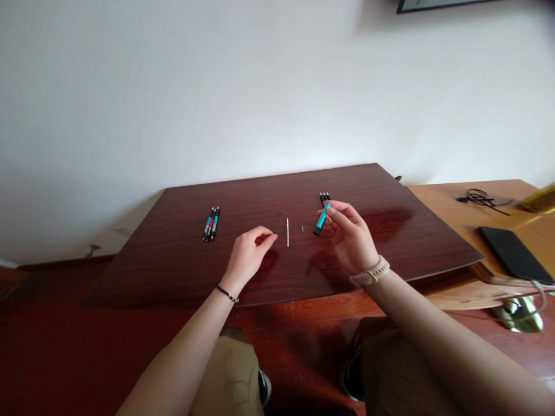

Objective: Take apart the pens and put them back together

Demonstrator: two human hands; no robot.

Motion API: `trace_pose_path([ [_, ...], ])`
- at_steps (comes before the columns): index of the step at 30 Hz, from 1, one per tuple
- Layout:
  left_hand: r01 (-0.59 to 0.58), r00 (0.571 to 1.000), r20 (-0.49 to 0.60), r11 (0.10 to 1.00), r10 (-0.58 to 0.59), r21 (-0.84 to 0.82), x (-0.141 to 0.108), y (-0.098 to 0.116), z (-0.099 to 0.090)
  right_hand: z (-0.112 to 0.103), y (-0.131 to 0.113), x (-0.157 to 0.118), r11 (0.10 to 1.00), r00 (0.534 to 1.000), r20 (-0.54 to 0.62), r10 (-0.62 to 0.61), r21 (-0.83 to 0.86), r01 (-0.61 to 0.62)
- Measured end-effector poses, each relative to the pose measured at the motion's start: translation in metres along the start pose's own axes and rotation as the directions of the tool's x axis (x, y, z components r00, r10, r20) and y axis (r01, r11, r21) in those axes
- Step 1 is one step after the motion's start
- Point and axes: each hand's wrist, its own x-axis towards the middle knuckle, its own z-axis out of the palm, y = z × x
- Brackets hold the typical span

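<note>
My right hand (351,237) grips a turquoise pen barrel (321,219) with a black end, held tilted above the dark table. My left hand (251,251) is closed in a pinch over the tabletop; whatever may be between its fingertips is too small to make out. Between the two hands lie a thin white pen refill (288,232) and a small grey spring (302,229). Beyond my right hand several black-ended pens (325,197) lie side by side, partly hidden by it. Off to the left rests a group of turquoise and red pens (211,224).
The dark wooden table (173,266) stands against a white wall. On a lighter desk (429,202) to the right are a black cable (481,199), a flat black device (515,254) with a pale cord, and a yellow object (540,199) at the edge of view.
</note>
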Motion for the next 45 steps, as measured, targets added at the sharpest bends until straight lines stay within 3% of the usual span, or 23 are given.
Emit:
trace_pose_path([
  [2,0.069,0.996,0.075,0.964,-0.051,-0.258,-0.005,0.01,0.01,0.004,-0.008,-0.007,0.966,0.98,0.019,-0.196,-0.171,0.196],
  [4,0.179,0.98,0.157,0.87,-0.118,-0.46,-0.01,0.02,0.018,0.007,-0.015,-0.014,0.877,0.934,0.084,-0.348,-0.323,0.356],
  [7,0.294,0.955,0.242,0.672,-0.173,-0.679,-0.018,0.033,0.028,0.007,-0.019,-0.022,0.75,0.874,0.189,-0.447,-0.453,0.482],
  [9,0.341,0.94,0.285,0.548,-0.188,-0.764,-0.022,0.038,0.032,0.006,-0.016,-0.024,0.711,0.858,0.235,-0.457,-0.483,0.511],
  [12,0.384,0.922,0.325,0.401,-0.21,-0.832,-0.024,0.041,0.034,0.007,-0.009,-0.021,0.727,0.865,0.238,-0.442,-0.469,0.501],
  [18,0.363,0.923,0.311,0.241,-0.228,-0.9,-0.021,0.038,0.035,0.01,-0.002,-0.015,0.853,0.926,0.152,-0.345,-0.36,0.377],
  [26,0.311,0.944,0.258,0.3,-0.203,-0.902,-0.022,0.04,0.033,0.008,0.002,-0.005,0.95,0.977,0.031,-0.211,-0.23,0.212],
  [34,0.29,0.954,0.236,0.371,-0.185,-0.882,-0.025,0.043,0.036,0.008,0.004,-0.006,0.965,0.981,0.022,-0.191,-0.18,0.192],
  [36,0.257,0.964,0.201,0.415,-0.174,-0.873,-0.025,0.043,0.036,0.009,0.003,-0.006,0.963,0.98,0.025,-0.199,-0.182,0.2],
  [41,0.133,0.991,0.1,0.624,-0.088,-0.77,-0.026,0.046,0.033,0.01,0.001,-0.007,0.953,0.975,0.031,-0.22,-0.209,0.221],
  [45,0.073,0.997,0.059,0.695,-0.045,-0.715,-0.027,0.049,0.031,0.01,0.001,-0.007,0.952,0.974,0.035,-0.222,-0.206,0.225],
])
